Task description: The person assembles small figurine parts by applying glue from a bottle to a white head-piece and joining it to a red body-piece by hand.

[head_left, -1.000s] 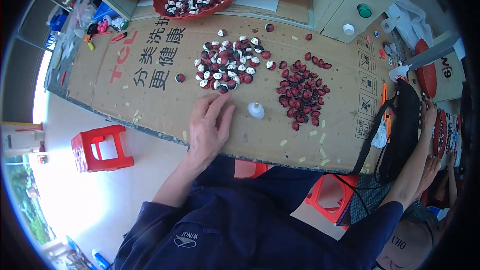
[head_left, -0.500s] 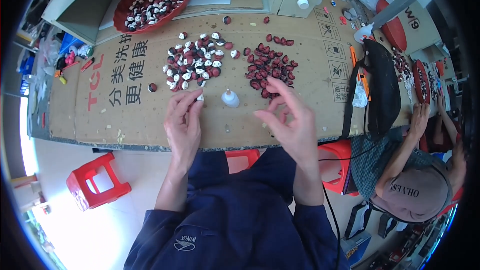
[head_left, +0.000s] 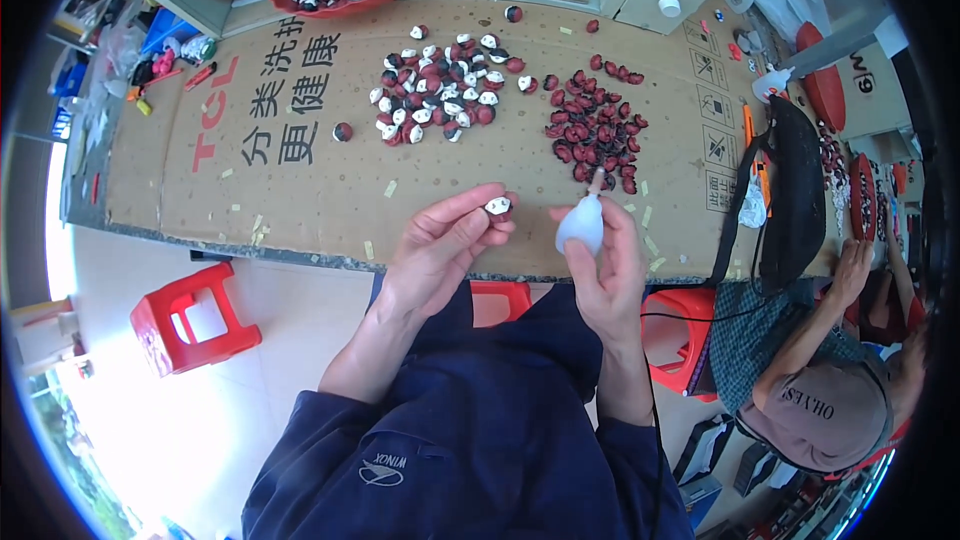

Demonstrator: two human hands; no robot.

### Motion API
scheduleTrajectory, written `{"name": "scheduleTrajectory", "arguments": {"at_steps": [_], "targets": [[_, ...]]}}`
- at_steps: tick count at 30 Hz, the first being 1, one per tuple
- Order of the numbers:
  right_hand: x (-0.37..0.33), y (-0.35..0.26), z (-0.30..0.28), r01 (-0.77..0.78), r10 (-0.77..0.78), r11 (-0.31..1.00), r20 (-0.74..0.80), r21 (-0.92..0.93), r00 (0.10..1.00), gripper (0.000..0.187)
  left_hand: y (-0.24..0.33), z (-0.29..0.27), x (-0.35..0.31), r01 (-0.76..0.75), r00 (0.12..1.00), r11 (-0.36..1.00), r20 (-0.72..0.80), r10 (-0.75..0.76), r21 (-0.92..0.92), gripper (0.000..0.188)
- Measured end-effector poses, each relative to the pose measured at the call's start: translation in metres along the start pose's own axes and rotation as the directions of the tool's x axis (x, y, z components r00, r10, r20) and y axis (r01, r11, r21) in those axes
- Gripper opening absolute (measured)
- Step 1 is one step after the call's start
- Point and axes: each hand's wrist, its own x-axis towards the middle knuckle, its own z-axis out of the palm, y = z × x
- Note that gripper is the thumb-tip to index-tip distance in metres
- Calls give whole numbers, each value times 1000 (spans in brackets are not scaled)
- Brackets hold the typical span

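Pinched between thumb and fingers, a small rounded piece [head_left: 497,206] with a white face and dark red side sits in my left hand [head_left: 437,248]. My right hand [head_left: 612,285] is wrapped around a white squeeze bottle [head_left: 582,223], its thin nozzle pointing up and away from me. Bottle and piece are apart, both over the table's near edge. Beyond my left hand lies a spread of red, black and white pieces [head_left: 437,92]. A group of dark red shell-like pieces [head_left: 592,127] lies beyond the bottle, the nozzle tip overlapping its near edge in view.
Cardboard [head_left: 330,195] covers the table. A red bowl [head_left: 350,10] of similar pieces stands at the back. To the right lie a black bag [head_left: 790,190] and an orange-handled tool [head_left: 761,180]. A co-worker in a cap [head_left: 825,415] sits there. Red stools [head_left: 195,320] stand below.
My right hand, empty before, has taken the white bottle off the table and tilted it. My left hand has turned the piece white face up. The view has shifted.
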Motion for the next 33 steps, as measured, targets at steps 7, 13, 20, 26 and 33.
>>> {"name": "scheduleTrajectory", "arguments": {"at_steps": [7,13,20,26,33], "targets": [[-7,-11,-21,269,-272,916,34,-298,962,35,-7,3,6,45,998,999,50,-46,10,29],[-10,-7,-21,244,-256,935,-13,-258,967,38,-8,4,8,56,998,998,42,-56,15,29],[-7,-6,-17,254,-254,935,32,-249,967,35,-9,2,9,50,997,999,55,-51,21,30],[-6,-6,-15,243,-241,936,37,-255,970,34,-9,1,9,48,997,999,51,-49,24,29],[-7,-8,-18,247,-245,929,44,-274,969,33,-8,1,9,42,998,999,52,-43,28,29]]}}
